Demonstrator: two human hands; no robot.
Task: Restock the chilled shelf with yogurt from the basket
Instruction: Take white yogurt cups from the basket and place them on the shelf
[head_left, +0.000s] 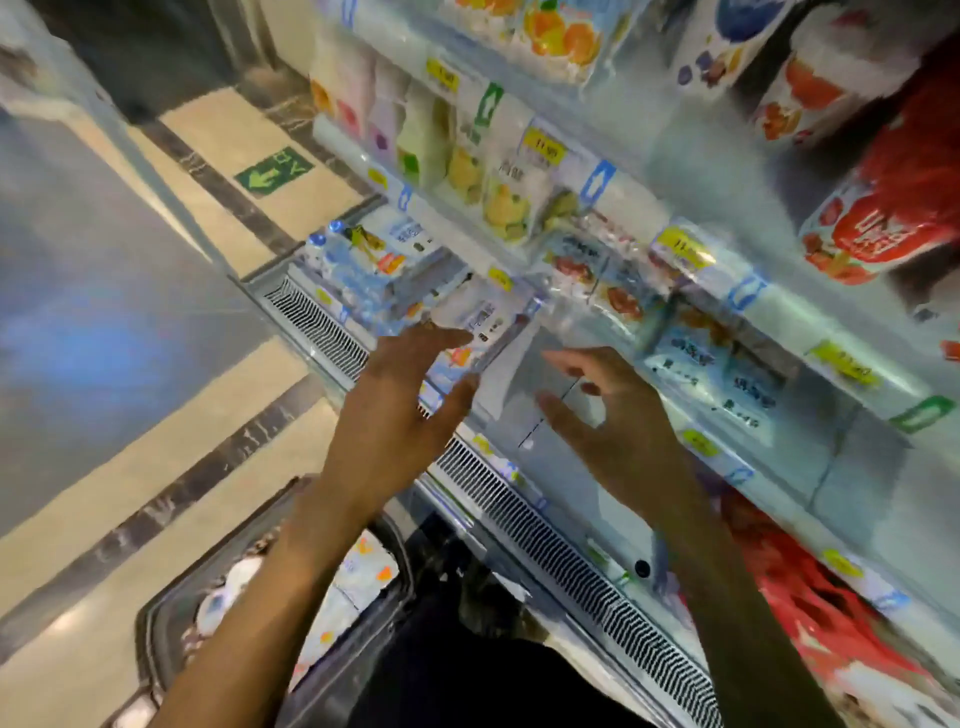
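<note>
Yogurt pack (483, 322) stands tilted on the chilled shelf (566, 374) just beyond the left hand (400, 400), between its straight fingers and its thumb; blur hides whether they touch it. That hand is spread, curled round nothing. The right hand (618, 421) hovers just right of the pack, over the shelf floor, its fingers loosely spread and holding nothing. Other packs (727, 374) sit on the shelf to the right of that hand. Below the left forearm lies the basket (150, 629), with yogurt packs (358, 577) inside it.
</note>
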